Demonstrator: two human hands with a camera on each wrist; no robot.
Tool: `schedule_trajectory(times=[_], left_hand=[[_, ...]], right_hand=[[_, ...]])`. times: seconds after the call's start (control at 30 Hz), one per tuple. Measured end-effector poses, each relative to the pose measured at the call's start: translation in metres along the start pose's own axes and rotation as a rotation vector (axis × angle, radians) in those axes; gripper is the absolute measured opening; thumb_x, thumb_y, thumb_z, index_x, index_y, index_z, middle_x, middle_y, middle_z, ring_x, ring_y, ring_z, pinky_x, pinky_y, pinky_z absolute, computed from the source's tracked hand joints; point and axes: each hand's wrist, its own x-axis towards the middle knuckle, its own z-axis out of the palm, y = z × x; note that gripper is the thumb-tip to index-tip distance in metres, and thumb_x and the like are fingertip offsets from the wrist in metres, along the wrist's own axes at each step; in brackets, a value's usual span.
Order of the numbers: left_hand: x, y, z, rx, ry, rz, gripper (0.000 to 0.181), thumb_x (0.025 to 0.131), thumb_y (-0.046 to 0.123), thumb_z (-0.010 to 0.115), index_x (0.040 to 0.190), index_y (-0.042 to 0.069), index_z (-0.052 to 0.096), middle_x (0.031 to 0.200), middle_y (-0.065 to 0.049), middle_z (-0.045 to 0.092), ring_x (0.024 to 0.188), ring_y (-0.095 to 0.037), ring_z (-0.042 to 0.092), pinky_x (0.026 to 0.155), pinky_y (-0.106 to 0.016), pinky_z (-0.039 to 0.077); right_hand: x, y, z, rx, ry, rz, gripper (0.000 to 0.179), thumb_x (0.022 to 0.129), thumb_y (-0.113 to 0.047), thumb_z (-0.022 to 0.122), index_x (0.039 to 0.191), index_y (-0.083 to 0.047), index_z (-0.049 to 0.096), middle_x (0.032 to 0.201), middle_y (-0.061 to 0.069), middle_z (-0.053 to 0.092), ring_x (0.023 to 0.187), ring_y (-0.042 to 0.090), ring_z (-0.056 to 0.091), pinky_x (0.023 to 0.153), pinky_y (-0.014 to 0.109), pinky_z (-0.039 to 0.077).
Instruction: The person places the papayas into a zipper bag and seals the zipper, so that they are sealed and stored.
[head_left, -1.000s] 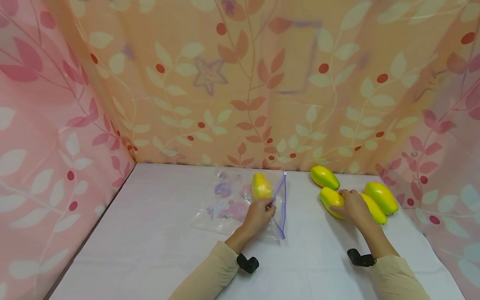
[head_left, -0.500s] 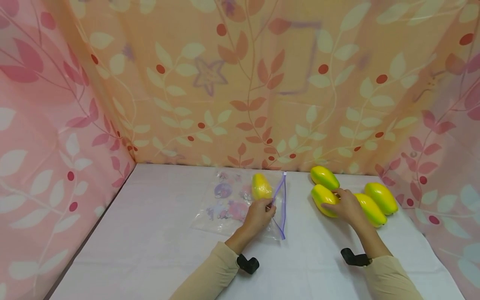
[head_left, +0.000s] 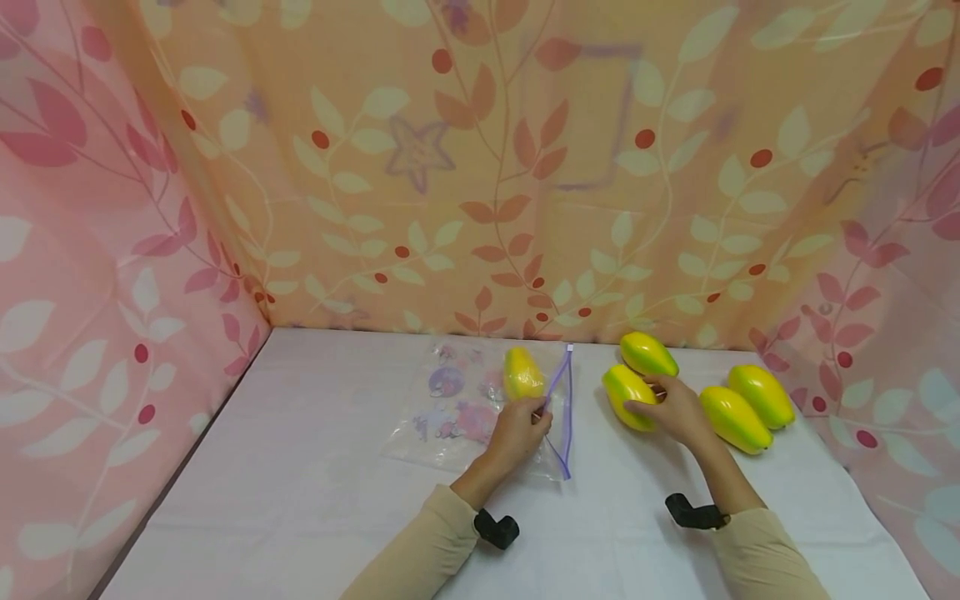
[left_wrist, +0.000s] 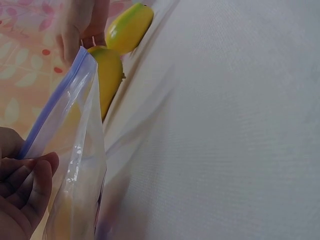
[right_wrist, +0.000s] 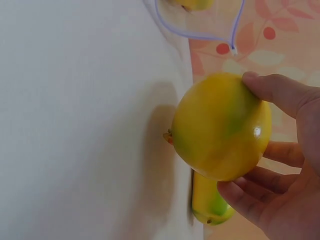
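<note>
My left hand point(head_left: 516, 429) pinches the purple-edged mouth of a clear zip bag point(head_left: 416, 446) with printed pictures. The left wrist view shows the bag's mouth point(left_wrist: 55, 102) standing apart, with thumb and fingers at its edge. One yellow-green papaya point(head_left: 522, 373) lies inside the bag. On the right, my right hand point(head_left: 678, 412) grips another papaya point(head_left: 627, 398), thumb on one side and fingers on the other. Its rounded end with a small stem shows in the right wrist view, above its shadow on the white cloth.
A loose papaya point(head_left: 649, 355) lies behind the held one, near the back wall. Two more papayas, a front one point(head_left: 735, 419) and a rear one point(head_left: 762, 395), lie right of my right hand. Flowered cloth walls point(head_left: 480, 167) enclose the white-covered table point(head_left: 300, 467).
My right hand has moved left with the gripped papaya, away from the two on the right and closer to the bag. My left hand and the bag have stayed in place.
</note>
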Motion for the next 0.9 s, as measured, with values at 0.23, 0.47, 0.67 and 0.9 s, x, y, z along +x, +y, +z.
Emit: schedule_trajectory(times=[0.23, 0.47, 0.67, 0.9], left_hand=[[0.001, 0.001, 0.001, 0.008, 0.008, 0.005, 0.025, 0.092, 0.007, 0.061, 0.112, -0.006, 0.069, 0.083, -0.011, 0.071, 0.061, -0.002, 0.053, 0.057, -0.012, 0.046], [0.001, 0.002, 0.0, 0.006, -0.012, -0.022, 0.026, 0.092, 0.008, 0.061, 0.114, -0.006, 0.068, 0.084, -0.009, 0.071, 0.063, -0.002, 0.054, 0.06, -0.012, 0.049], [0.001, 0.004, 0.0, -0.003, -0.03, -0.043, 0.03, 0.093, 0.009, 0.061, 0.118, -0.006, 0.066, 0.087, -0.009, 0.071, 0.066, -0.003, 0.056, 0.063, -0.012, 0.051], [0.002, 0.005, 0.0, -0.003, -0.04, -0.063, 0.031, 0.094, 0.01, 0.061, 0.12, -0.005, 0.065, 0.089, -0.009, 0.072, 0.068, -0.004, 0.059, 0.065, -0.013, 0.053]], right_hand=[[0.002, -0.008, 0.006, 0.041, 0.001, -0.031, 0.083, 0.083, -0.055, 0.07, 0.137, 0.003, 0.047, 0.131, 0.027, 0.053, 0.111, 0.037, 0.052, 0.094, 0.047, 0.051], [0.006, -0.016, 0.015, 0.08, 0.007, -0.062, 0.08, 0.083, -0.051, 0.072, 0.136, 0.003, 0.048, 0.13, 0.027, 0.055, 0.109, 0.036, 0.053, 0.094, 0.045, 0.052], [0.009, -0.023, 0.022, 0.101, 0.008, -0.082, 0.076, 0.083, -0.048, 0.074, 0.134, 0.004, 0.05, 0.128, 0.026, 0.057, 0.106, 0.034, 0.054, 0.092, 0.043, 0.053], [0.01, -0.031, 0.029, 0.108, -0.005, -0.09, 0.076, 0.082, -0.049, 0.074, 0.133, 0.002, 0.051, 0.123, 0.024, 0.059, 0.105, 0.034, 0.056, 0.091, 0.043, 0.055]])
